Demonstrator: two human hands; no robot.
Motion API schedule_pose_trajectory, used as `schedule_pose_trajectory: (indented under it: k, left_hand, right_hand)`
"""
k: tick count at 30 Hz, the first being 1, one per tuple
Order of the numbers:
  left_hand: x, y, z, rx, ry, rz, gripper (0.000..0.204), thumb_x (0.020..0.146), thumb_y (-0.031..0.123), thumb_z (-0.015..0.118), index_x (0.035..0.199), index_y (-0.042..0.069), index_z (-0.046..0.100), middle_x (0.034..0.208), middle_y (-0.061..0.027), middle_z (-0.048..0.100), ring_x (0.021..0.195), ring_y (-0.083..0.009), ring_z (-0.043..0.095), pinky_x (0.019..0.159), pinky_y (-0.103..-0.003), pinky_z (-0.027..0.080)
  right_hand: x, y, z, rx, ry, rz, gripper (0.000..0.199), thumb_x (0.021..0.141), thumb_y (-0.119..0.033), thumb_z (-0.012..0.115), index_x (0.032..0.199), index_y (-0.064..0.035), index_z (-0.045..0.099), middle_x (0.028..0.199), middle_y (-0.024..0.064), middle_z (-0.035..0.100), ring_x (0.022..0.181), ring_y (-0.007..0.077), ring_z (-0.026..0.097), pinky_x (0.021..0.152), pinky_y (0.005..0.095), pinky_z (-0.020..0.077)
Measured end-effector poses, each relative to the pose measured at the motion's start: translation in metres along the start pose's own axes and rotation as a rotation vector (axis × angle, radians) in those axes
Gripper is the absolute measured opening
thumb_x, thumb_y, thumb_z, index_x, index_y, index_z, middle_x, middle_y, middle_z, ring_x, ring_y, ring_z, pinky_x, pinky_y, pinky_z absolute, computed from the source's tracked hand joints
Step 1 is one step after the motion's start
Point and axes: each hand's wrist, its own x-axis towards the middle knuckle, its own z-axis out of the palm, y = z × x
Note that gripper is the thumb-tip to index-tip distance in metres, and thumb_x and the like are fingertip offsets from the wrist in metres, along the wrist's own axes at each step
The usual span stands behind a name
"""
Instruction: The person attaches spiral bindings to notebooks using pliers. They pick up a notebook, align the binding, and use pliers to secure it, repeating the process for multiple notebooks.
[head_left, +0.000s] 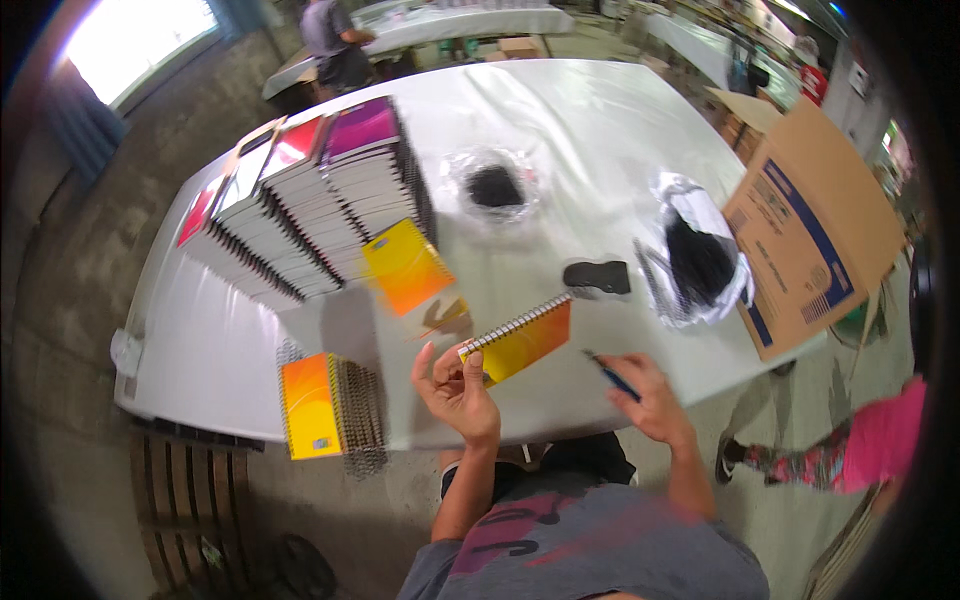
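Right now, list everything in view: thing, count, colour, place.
held notebook: 1, orange-yellow, spiral-bound, in left hand above table edge
blurred notebook: 1, orange-yellow, by the big stacks
notebook stacks: several rows, pink-magenta covers, table left
small notebook stack: 1, orange covers, front-left edge
plastic bags: 2, clear with black contents, table centre and right
black flat object: 1, centre
cardboard box: 1, brown, right
table: 1, white
left hand: grips held notebook
right hand: holds blue tool
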Motion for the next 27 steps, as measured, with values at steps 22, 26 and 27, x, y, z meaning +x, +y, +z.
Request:
schedule_pose_trajectory:
  k: [22, 26, 27]
  left_hand:
    - [0.015, 0.138, -0.145, 0.442, 0.354, 0.511, 0.031, 0.086, 0.011, 0.053, 0.115, 0.005, 0.044, 0.108, -0.013, 0.056, 0.099, -0.0158, 0.051, 0.084, -0.029, 0.04]
    - [0.022, 0.128, -0.177, 0.469, 0.545, 0.267, 0.04, 0.09, 0.026, 0.051, 0.123, 0.006, 0.043, 0.122, -0.0104, 0.052, 0.112, -0.0175, 0.045, 0.09, -0.032, 0.034]
    - [0.026, 0.121, -0.182, 0.46, 0.546, 0.2, 0.042, 0.09, 0.029, 0.05, 0.124, 0.006, 0.043, 0.124, -0.01, 0.05, 0.114, -0.0182, 0.043, 0.092, -0.033, 0.033]
  right_hand:
    - [0.132, -0.203, 0.105, 1.606, -0.288, -0.137, 0.041, 0.086, -0.004, 0.058, 0.125, -0.006, 0.045, 0.101, 0.0077, 0.06, 0.085, 0.0132, 0.059, 0.074, 0.0231, 0.0477]
    - [0.178, -0.257, 0.109, 0.817, -0.587, -0.801, 0.037, 0.082, -0.005, 0.06, 0.118, -0.0077, 0.053, 0.112, 0.0092, 0.058, 0.088, 0.0159, 0.06, 0.076, 0.0252, 0.0469]
    - [0.185, -0.273, 0.112, 0.607, -0.709, -0.937, 0.032, 0.08, -0.005, 0.062, 0.112, -0.0067, 0.057, 0.108, 0.0087, 0.061, 0.085, 0.0155, 0.061, 0.074, 0.0251, 0.0471]
